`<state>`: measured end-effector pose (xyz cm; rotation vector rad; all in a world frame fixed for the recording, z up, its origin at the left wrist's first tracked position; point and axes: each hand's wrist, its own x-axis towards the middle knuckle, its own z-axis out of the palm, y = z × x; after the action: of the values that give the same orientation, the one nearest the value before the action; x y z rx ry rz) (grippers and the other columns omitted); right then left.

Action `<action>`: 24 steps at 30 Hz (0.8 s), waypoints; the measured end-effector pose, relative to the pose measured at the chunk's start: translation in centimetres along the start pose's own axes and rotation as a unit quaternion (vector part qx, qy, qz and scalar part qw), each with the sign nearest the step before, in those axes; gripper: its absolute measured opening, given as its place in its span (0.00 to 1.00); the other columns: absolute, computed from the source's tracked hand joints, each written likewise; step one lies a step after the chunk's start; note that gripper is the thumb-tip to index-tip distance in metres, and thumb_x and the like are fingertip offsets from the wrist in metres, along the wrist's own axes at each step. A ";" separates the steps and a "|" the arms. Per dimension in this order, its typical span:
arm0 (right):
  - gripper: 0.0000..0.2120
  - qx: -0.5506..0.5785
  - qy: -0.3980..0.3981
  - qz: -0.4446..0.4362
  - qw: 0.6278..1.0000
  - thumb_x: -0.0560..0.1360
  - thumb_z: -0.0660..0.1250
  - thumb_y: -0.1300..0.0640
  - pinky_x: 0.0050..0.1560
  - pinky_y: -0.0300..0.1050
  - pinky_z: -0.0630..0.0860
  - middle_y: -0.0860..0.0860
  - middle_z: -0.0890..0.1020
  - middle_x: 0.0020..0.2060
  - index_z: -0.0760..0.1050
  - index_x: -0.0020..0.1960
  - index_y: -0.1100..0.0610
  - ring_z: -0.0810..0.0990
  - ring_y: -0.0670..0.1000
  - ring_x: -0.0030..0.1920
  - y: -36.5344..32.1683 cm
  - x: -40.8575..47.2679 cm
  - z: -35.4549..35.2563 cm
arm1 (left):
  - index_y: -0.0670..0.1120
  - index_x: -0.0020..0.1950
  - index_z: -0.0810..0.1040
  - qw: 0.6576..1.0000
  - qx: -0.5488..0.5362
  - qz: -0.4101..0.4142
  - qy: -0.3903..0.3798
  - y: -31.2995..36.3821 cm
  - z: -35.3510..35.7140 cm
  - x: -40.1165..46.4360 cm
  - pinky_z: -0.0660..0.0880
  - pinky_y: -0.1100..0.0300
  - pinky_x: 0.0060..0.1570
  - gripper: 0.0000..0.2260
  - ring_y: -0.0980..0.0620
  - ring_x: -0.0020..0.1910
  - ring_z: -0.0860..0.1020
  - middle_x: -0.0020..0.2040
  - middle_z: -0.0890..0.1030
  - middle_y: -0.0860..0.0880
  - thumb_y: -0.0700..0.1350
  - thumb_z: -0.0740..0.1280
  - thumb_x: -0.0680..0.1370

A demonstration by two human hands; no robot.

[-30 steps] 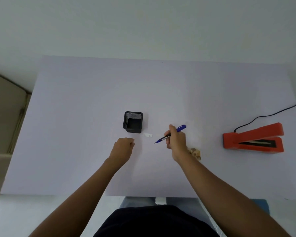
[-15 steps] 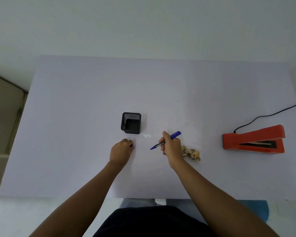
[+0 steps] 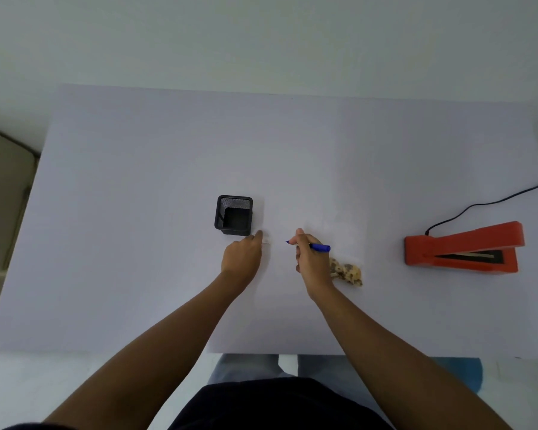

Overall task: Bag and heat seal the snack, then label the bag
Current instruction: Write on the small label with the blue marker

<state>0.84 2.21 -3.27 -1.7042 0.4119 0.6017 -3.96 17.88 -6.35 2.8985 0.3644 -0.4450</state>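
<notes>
My left hand [image 3: 241,259] lies on the table with its fingers curled and a fingertip pressing on the left end of a small white label [image 3: 266,242], just in front of the black mesh pen cup [image 3: 233,215]. My right hand [image 3: 311,259] grips a blue pen [image 3: 311,246] that lies nearly level. Its tip points left, a short way right of the label. The clear bag of speckled tan snack [image 3: 348,271] lies on the table just right of my right wrist, partly hidden by it.
An orange heat sealer [image 3: 463,246] sits at the right of the white table [image 3: 137,212] with its jaw open, and its black cord [image 3: 491,201] runs to the right edge. A beige surface [image 3: 0,206] stands left of the table.
My left hand moved up and right onto the label beside the pen cup. My right hand swung the pen flatter, with its tip now aimed at the label.
</notes>
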 end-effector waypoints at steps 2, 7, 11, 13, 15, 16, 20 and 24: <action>0.18 -0.007 -0.001 -0.007 1.000 0.81 0.63 0.42 0.30 0.43 0.68 0.49 0.71 0.29 0.82 0.42 0.53 0.68 0.46 0.29 0.4 0.3 -0.1 | 0.41 0.73 0.64 0.999 0.042 -0.015 -0.031 0.4 -0.1 0.7 0.76 0.52 0.41 0.22 0.41 0.47 0.82 0.54 0.82 0.44 0.34 0.58 0.79; 0.18 0.008 -0.020 0.002 1.000 0.82 0.61 0.43 0.27 0.39 0.68 0.50 0.75 0.31 0.82 0.48 0.55 0.71 0.45 0.28 1.1 0.8 -0.1 | 0.41 0.59 0.74 0.996 0.063 -0.029 -0.057 0.6 -0.9 1.0 0.74 0.54 0.41 0.13 0.41 0.48 0.83 0.51 0.83 0.44 0.31 0.60 0.77; 0.15 -0.009 -0.042 -0.001 0.999 0.82 0.60 0.44 0.28 0.39 0.73 0.50 0.82 0.42 0.80 0.55 0.53 0.78 0.46 0.33 1.4 0.7 0.5 | 0.43 0.55 0.78 0.995 0.084 -0.004 -0.057 0.4 -1.2 0.3 0.76 0.55 0.44 0.10 0.43 0.48 0.82 0.51 0.82 0.45 0.33 0.61 0.78; 0.14 -0.017 -0.043 -0.003 0.999 0.83 0.60 0.46 0.27 0.40 0.75 0.51 0.83 0.46 0.79 0.58 0.53 0.79 0.47 0.35 1.5 0.6 0.9 | 0.43 0.55 0.78 0.995 0.086 0.012 -0.051 0.3 -0.9 -0.1 0.76 0.56 0.43 0.08 0.44 0.46 0.82 0.50 0.82 0.45 0.35 0.63 0.79; 0.13 -0.027 -0.050 -0.007 0.998 0.83 0.60 0.47 0.28 0.41 0.76 0.52 0.83 0.48 0.78 0.60 0.53 0.79 0.48 0.37 1.7 0.5 1.3 | 0.43 0.55 0.79 0.996 0.081 0.026 -0.042 0.1 -0.5 -0.3 0.74 0.58 0.41 0.07 0.46 0.45 0.82 0.49 0.82 0.45 0.38 0.63 0.80; 0.12 -0.031 -0.053 -0.010 0.998 0.83 0.60 0.48 0.28 0.40 0.76 0.52 0.83 0.48 0.78 0.60 0.52 0.79 0.48 0.37 1.8 0.4 1.4 | 0.43 0.55 0.79 0.996 0.072 0.030 -0.038 0.0 -0.2 -0.3 0.72 0.59 0.39 0.06 0.46 0.43 0.82 0.49 0.81 0.46 0.39 0.64 0.80; 0.13 -0.039 -0.054 -0.013 0.998 0.83 0.60 0.49 0.28 0.38 0.75 0.51 0.83 0.47 0.77 0.61 0.53 0.79 0.49 0.38 1.9 0.3 1.7 | 0.45 0.55 0.80 1.000 -0.006 0.002 -0.002 -0.2 0.6 -0.6 0.75 0.59 0.38 0.07 0.47 0.40 0.81 0.48 0.81 0.47 0.44 0.63 0.82; 0.11 -0.039 -0.047 -0.016 0.998 0.83 0.60 0.49 0.27 0.37 0.75 0.51 0.82 0.47 0.77 0.60 0.53 0.79 0.48 0.37 1.9 0.2 1.6 | 0.45 0.54 0.82 0.999 -0.030 -0.005 0.007 -0.1 1.0 -0.4 0.74 0.59 0.37 0.08 0.46 0.39 0.80 0.50 0.80 0.46 0.45 0.64 0.82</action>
<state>-0.34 3.38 -5.14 -1.7452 0.2975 0.6789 -4.68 17.72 -7.14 2.8438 0.3886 -0.4069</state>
